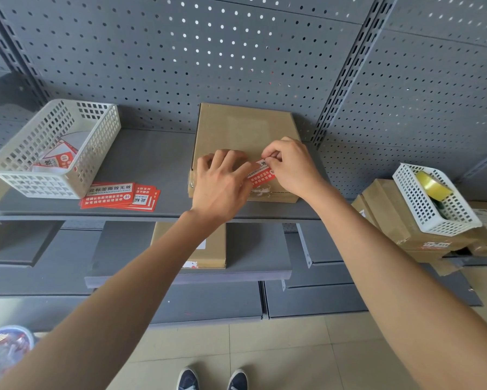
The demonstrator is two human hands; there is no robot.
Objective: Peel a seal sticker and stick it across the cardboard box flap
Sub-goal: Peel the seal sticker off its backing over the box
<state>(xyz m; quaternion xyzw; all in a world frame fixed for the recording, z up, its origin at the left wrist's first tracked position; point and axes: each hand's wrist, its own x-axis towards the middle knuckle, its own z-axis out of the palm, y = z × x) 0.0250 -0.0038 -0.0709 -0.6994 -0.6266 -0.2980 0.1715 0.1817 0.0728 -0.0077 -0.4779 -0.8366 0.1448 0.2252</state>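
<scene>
In the head view, the right hand (291, 167) pinches the far end of the red seal sticker (260, 174) over the cardboard box (245, 130) front edge on the shelf (152, 159), while the left hand (222, 181), fingers spread flat, hides its near end.

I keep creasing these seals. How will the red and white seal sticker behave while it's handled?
The red and white seal sticker looks thin, so probably floppy and very light. Pinched by the right hand against the brown cardboard box, with the left hand beside it, it likely grabs on contact.
</scene>
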